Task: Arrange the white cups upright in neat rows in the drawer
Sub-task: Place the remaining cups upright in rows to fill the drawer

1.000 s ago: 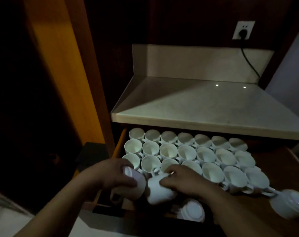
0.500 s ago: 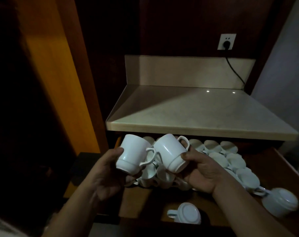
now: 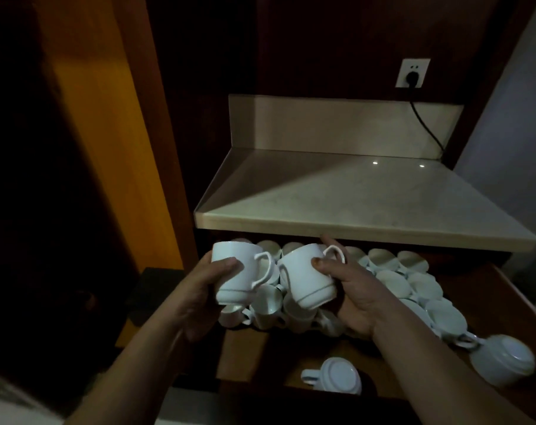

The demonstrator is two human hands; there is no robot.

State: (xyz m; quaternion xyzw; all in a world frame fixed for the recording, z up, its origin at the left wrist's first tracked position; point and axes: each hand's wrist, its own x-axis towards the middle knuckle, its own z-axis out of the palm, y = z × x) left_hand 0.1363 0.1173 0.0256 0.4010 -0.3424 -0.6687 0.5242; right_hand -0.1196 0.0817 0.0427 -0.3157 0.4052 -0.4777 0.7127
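My left hand (image 3: 199, 289) grips a white cup (image 3: 239, 271), held upright above the open wooden drawer (image 3: 490, 296), its handle pointing right. Beside it my right hand (image 3: 352, 289) holds a second white cup (image 3: 306, 277), tilted slightly left with its handle at the top right. Under both cups, rows of upright white cups (image 3: 392, 280) fill the back of the drawer. An upside-down cup (image 3: 337, 375) rests at the drawer's front. Another cup (image 3: 503, 360) lies on its side at the right.
A pale stone counter (image 3: 352, 204) overhangs the back of the drawer, close above the far row. A wall socket with a black cord (image 3: 414, 73) sits behind it. A tall wooden panel (image 3: 107, 133) stands on the left.
Both hands lifted their cups out of the drawer's front left and turned them from tipped over to nearly upright. The view has tilted upward.
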